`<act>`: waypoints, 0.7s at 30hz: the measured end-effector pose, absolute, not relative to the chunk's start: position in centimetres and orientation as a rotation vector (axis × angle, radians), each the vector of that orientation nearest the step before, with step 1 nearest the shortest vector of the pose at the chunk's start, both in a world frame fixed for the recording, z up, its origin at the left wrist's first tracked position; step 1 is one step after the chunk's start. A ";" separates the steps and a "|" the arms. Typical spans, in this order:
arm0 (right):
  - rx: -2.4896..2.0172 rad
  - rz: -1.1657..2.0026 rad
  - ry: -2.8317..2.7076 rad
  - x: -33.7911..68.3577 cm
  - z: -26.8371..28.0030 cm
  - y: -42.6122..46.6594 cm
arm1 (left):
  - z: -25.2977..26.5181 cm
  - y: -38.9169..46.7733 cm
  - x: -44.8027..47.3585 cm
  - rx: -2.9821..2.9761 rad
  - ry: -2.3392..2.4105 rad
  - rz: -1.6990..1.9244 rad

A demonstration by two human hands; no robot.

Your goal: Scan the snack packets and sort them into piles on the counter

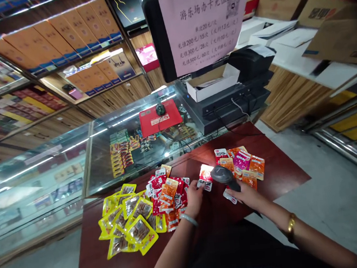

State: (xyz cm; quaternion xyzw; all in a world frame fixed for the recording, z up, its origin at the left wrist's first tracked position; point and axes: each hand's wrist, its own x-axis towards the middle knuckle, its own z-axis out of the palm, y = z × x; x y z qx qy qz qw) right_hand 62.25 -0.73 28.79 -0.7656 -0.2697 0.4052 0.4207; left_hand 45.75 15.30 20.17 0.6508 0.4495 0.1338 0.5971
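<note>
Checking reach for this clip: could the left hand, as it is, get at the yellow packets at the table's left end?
Probably yes. The left hand holds a red packet, so it isn't free, but the yellow packets lie uncovered on the table past the red pile, nothing blocking.

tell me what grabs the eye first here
The heap of yellow snack packets at the near left of the dark red table, with red and orange packets beside it. At the middle, the left hand holds a red packet before the scanner gripped in the right hand.
</note>
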 end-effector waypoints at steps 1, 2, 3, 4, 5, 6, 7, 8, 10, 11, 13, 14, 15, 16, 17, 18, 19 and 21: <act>-1.917 1.049 -0.682 61.8 28.8 -0.6 | 20.6 15.6 44.7 1.523 1.072 0.295; -1.910 1.085 -0.685 61.4 28.8 -0.6 | 21.1 16.0 43.5 1.550 1.118 0.277; -1.897 1.123 -0.691 60.9 28.7 -0.6 | 21.9 16.3 42.2 1.605 1.185 0.263; -1.883 1.148 -0.702 60.5 28.5 -0.7 | 22.7 16.6 41.0 1.677 1.281 0.259; -1.877 1.155 -0.710 60.1 28.3 -0.9 | 23.6 16.8 40.0 1.796 1.386 0.261; -1.873 1.155 -0.715 59.9 28.1 -1.1 | 24.4 17.0 39.4 1.935 1.516 0.299; -1.863 1.159 -0.721 59.7 27.8 -1.4 | 25.1 17.0 39.1 2.057 1.617 0.334; -1.850 1.146 -0.723 59.6 27.6 -1.7 | 25.6 16.8 39.3 2.176 1.660 0.348; -1.832 1.121 -0.713 59.9 27.1 -2.5 | 25.9 16.2 41.4 2.351 1.571 0.297; -1.834 1.109 -0.697 60.1 26.9 -3.0 | 25.7 15.7 43.2 2.403 1.454 0.229; -1.866 1.089 -0.642 60.8 26.6 -4.0 | 24.7 14.6 47.6 2.425 1.231 0.067; -1.889 1.080 -0.608 61.2 26.5 -4.5 | 24.0 14.1 49.9 2.427 1.151 -0.025; -1.913 1.067 -0.569 61.5 26.4 -5.0 | 23.4 13.5 52.1 2.434 1.118 -0.098; -1.930 1.054 -0.533 61.8 26.4 -5.5 | 22.8 13.0 54.2 2.439 1.126 -0.170; -1.939 1.045 -0.500 62.1 26.4 -6.0 | 22.3 12.6 55.9 2.449 1.124 -0.225; -1.942 1.041 -0.473 62.4 26.5 -6.5 | 21.9 12.3 57.4 2.459 1.122 -0.263; -1.942 1.041 -0.451 62.6 26.6 -6.9 | 21.6 12.0 58.5 2.467 1.117 -0.290; -1.938 1.036 -0.420 62.8 26.9 -7.4 | 21.3 11.9 59.7 2.482 1.092 -0.312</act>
